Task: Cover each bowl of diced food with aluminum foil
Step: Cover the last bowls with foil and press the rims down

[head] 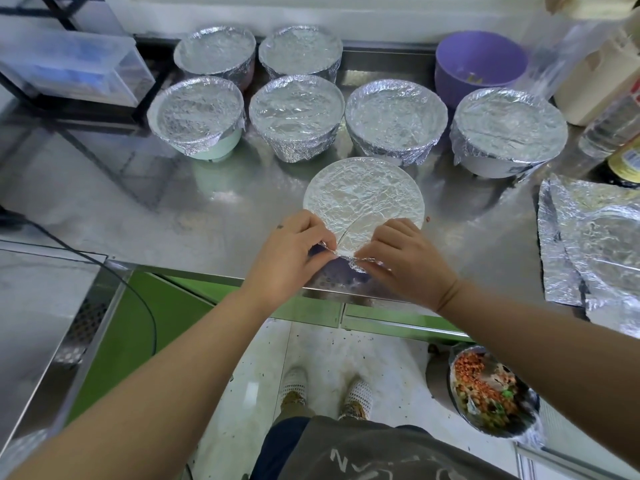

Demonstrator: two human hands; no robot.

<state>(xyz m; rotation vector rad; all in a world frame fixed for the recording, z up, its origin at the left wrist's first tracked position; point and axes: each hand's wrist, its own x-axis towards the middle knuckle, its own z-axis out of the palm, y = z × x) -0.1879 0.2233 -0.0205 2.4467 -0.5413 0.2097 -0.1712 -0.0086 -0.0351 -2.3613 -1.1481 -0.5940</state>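
Six foil-covered bowls (296,116) stand behind; a seventh bowl (363,188) sits near the counter's (235,209) front edge. The left hand (291,251) and right hand (408,261), close together, pinch its foil (346,255) at the near rim; crimping tightly underneath, all around, would seal it best

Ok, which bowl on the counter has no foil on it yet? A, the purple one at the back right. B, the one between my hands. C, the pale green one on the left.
A: the purple bowl stands open and bare, while the pale green bowl is already capped, and the left hand and right hand pinch the foil over the bowl between them.
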